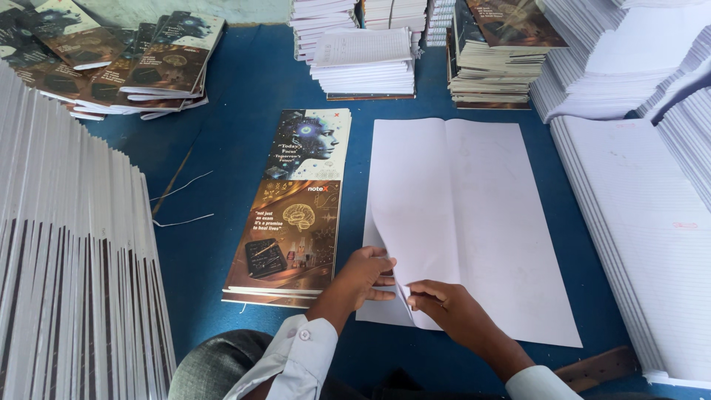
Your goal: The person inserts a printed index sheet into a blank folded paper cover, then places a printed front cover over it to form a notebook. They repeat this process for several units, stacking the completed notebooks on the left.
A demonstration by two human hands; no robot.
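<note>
Printed brown-and-dark cover stack [292, 215] lies just left of the left hand [364, 275]. Both hands pinch the near corner of the white folded sheets [466, 222]; the right hand [444, 304] grips from below. Ruled white stacks [652, 244] lie right.

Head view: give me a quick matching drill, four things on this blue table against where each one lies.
Things:
1. Printed cover sheets
2. Large white sheets
3. Fanned stack of covers
4. Left hand

Places:
A. far left corner of the table
B. under the right hand, middle of the table
C. at the near left corner of the white sheets
D. just left of the white sheets

Pairs: 1-D, 2-B, 3-A, 4-C
</note>
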